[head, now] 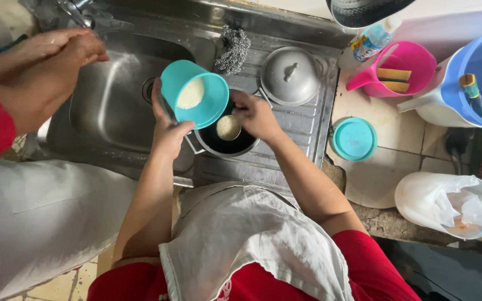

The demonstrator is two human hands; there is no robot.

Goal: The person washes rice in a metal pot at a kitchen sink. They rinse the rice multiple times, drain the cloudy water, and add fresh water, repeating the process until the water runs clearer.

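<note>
My left hand [168, 131] grips a teal plastic container [196, 97] tilted on its side, white rice [191, 93] showing inside it. My right hand [255, 114] holds a small metal cup [229, 127] over a dark pot [225, 142] that sits on the draining board of the steel sink [112, 106]. A round metal lid [290, 75] lies just beyond the pot, a steel scourer [234, 49] beside it. A teal lid [354, 139] rests on the tiled counter to my right, near a pink jug [403, 69] and a blue jug [481, 78]. Another person's hands [46, 61] are clasped over the sink basin.
</note>
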